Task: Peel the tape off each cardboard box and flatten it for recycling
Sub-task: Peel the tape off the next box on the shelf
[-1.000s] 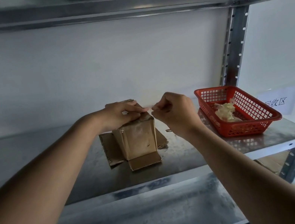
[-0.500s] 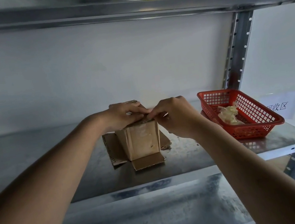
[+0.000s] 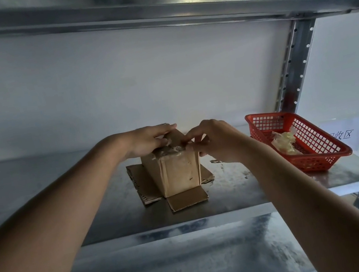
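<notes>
- I see the cardboard box [image 3: 176,172] standing upright on the metal shelf [image 3: 242,187], just below the centre of my view, its bottom flaps splayed flat around its base.
- My left hand [image 3: 148,140] lies over the top of the box from 9 o'clock, fingers stretched nearly straight along the far edge, thumb against a raised top flap; I cannot tell whether it truly grips.
- My right hand [image 3: 214,140] comes in from 3 o'clock, fingers curled, fingertips pinching at the box's top right edge where whitish tape [image 3: 171,152] residue runs along the rim.
- The two hands nearly meet above the box.
- A red basket [image 3: 316,157] sits at 3 o'clock from the box, well apart, holding a crumpled wad of peeled tape [image 3: 285,141].
- A paper label [image 3: 341,135] shows just behind the basket.
</notes>
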`<state>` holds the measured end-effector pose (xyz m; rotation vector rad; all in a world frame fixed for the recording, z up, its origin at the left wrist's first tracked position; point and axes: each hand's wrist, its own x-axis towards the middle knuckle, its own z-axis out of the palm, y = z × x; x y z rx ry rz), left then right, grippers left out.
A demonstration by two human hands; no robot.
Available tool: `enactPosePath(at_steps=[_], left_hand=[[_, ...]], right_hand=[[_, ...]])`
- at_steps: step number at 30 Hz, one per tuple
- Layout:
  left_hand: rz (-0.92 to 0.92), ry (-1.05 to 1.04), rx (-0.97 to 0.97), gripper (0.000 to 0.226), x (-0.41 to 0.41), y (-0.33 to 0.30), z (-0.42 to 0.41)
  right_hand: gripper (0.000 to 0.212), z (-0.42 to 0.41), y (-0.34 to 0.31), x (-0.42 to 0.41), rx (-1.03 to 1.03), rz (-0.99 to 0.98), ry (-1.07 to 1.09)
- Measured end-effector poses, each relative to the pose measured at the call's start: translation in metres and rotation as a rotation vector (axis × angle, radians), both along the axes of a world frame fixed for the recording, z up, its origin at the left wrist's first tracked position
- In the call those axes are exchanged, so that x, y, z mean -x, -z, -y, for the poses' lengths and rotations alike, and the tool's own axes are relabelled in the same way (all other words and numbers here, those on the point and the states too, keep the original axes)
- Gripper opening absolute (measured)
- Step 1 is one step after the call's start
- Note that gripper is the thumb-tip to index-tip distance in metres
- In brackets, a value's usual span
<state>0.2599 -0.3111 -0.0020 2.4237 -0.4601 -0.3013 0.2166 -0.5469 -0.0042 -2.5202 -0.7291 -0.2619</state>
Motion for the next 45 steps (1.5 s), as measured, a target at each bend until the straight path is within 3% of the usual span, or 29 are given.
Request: enactPosePath(at_steps=[7,13,17,21,26,30,33,40,43,45], left_hand=[[0.020,-0.011,-0.013,0.041,-0.005,0.000,-0.013],[0.330,-0.106,-0.449,0.046,-0.004,0.008,-0.013],[0.468,-0.105,-0.568,0.053,0.001,0.010,-0.007],[0.494,-0.066,-0.567,0.045,0.003,0.006,-0.009],[0.480,-0.108,-0.535,0.051,0.001,0.009,-0.010],[0.497,-0.106,-0.534,0.050,-0.003,0.011,-0.009],[0.507,-0.105,-0.535,0.049,-0.005,0.014,-0.012],[0.479,-0.133,-0.456,0.053,-0.011,0.025,-0.013],[0.467,-0.145,-0.379,0.051,-0.011,0.032,-0.017],[0.466,-0.138,-0.350,0.050,-0.012,0.033,-0.019]], right_hand=[[0.020,-0.005,-0.001,-0.005,-0.026,0.066,0.043],[0.027,-0.018,0.010,-0.008,0.050,0.253,0.209],[0.031,-0.032,0.021,0.007,-0.109,0.317,0.019],[0.034,-0.046,0.034,0.017,0.042,0.341,-0.008],[0.018,-0.054,0.036,0.024,0.061,0.623,0.060],[0.022,-0.060,0.045,0.025,0.056,0.797,0.077],[0.025,-0.065,0.047,0.024,0.045,0.788,0.112],[0.004,-0.065,0.056,0.023,0.112,0.764,0.140],[0.016,-0.061,0.058,0.023,0.019,0.639,0.144],[0.012,-0.056,0.059,0.022,-0.108,0.551,0.126]])
